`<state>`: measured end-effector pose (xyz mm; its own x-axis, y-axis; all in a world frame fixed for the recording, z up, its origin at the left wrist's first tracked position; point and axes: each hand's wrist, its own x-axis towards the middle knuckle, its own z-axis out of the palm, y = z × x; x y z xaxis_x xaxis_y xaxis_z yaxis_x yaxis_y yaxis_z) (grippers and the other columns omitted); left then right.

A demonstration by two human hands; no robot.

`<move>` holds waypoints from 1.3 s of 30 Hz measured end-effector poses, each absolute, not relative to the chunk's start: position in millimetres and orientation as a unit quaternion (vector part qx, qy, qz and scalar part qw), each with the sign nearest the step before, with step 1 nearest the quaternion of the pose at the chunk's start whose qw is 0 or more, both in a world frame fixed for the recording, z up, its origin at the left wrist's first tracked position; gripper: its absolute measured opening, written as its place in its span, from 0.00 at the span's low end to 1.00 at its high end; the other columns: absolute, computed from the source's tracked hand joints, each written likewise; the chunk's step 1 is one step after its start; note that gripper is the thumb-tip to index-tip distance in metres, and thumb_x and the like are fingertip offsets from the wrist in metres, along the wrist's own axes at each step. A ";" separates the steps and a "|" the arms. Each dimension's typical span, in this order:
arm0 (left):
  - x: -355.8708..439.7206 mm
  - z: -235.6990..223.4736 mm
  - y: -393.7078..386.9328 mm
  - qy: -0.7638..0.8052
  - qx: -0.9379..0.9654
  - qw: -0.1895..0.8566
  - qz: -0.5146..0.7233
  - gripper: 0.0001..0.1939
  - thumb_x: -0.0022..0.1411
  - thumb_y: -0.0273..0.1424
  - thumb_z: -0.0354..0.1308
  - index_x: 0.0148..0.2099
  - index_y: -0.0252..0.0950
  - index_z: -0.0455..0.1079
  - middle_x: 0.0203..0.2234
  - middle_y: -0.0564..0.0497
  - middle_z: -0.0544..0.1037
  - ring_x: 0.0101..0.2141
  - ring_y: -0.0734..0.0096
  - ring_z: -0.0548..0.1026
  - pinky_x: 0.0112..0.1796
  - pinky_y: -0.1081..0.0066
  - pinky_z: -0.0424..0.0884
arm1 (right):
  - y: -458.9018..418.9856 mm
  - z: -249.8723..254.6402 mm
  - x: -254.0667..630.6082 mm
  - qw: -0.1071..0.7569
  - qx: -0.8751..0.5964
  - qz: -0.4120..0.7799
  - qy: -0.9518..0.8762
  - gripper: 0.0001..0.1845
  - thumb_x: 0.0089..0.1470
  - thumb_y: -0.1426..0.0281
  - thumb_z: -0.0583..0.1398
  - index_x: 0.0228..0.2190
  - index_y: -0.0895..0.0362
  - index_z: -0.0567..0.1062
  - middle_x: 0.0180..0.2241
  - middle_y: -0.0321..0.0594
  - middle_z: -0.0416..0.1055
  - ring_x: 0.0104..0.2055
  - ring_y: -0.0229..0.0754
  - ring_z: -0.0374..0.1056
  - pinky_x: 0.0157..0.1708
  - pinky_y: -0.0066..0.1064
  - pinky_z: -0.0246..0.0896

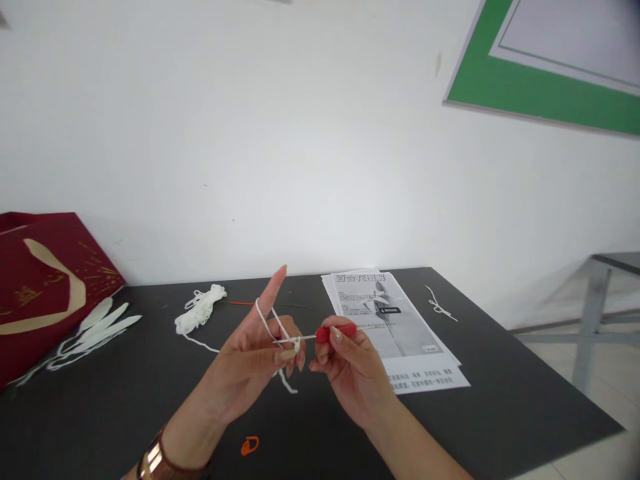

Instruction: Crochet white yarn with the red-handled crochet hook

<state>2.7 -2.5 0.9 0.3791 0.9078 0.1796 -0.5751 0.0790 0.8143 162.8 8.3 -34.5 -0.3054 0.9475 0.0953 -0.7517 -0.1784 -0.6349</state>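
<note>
My left hand [257, 353] pinches a small piece of white yarn work [296, 345] between thumb and fingers. Its index finger points up, with the white yarn [263, 313] looped around it. In my right hand [353, 363] is a crochet hook [336, 333] with a red handle. The hook's thin metal shaft points left and passes through the yarn at my left fingertips. A short yarn tail [287, 383] hangs below. From a white yarn skein [200, 310] at the left back, a strand runs toward my left hand.
On the black table [150, 413] lie an orange stitch marker [249, 445], printed sheets [410, 333], and a small knotted white string [440, 309]. White leaf-shaped pieces [105, 327] rest beside a dark red bag [45, 267] at the left. A thin red-and-green stick [243, 304] lies behind my left hand.
</note>
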 end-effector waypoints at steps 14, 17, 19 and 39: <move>7.7 -4.7 -2.8 0.183 0.416 0.735 0.503 0.48 0.55 0.23 0.62 0.67 0.60 0.39 0.23 0.58 0.69 0.24 0.76 0.66 0.29 0.72 0.61 | 3.3 -31.4 161.6 0.554 -0.152 0.750 -0.328 0.09 0.47 0.67 0.68 0.32 0.57 0.79 0.25 0.37 0.77 0.25 0.35 0.72 0.27 0.28 0.74; 12.6 -8.6 -1.2 0.222 0.432 0.711 0.509 0.46 0.55 0.24 0.62 0.67 0.55 0.43 0.25 0.56 0.69 0.27 0.73 0.68 0.32 0.71 0.64 | 2.3 -31.1 157.7 0.573 -0.169 0.723 -0.347 0.07 0.45 0.69 0.69 0.30 0.57 0.80 0.26 0.35 0.76 0.27 0.35 0.72 0.29 0.26 0.72; 15.2 -10.4 0.2 0.244 0.450 0.686 0.517 0.43 0.57 0.25 0.61 0.67 0.54 0.45 0.26 0.56 0.70 0.29 0.72 0.70 0.34 0.70 0.65 | 3.1 -32.3 156.1 0.586 -0.183 0.708 -0.351 0.06 0.44 0.71 0.70 0.28 0.56 0.80 0.29 0.34 0.76 0.30 0.36 0.72 0.31 0.26 0.71; -18.8 -7.5 18.9 0.277 0.436 0.639 0.571 0.16 0.62 0.39 0.54 0.43 0.36 0.78 0.13 0.60 0.51 0.16 0.80 0.46 0.19 0.75 0.45 | 21.7 -30.3 176.0 0.614 -0.247 0.666 -0.345 0.08 0.39 0.73 0.71 0.26 0.58 0.80 0.23 0.33 0.76 0.24 0.35 0.72 0.28 0.28 0.74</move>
<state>-18.8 18.9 -7.5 0.1948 0.9702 0.1441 -0.4881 -0.0315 0.8722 176.0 21.7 -30.3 -0.1250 0.9876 0.0951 -0.6471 -0.0085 -0.7624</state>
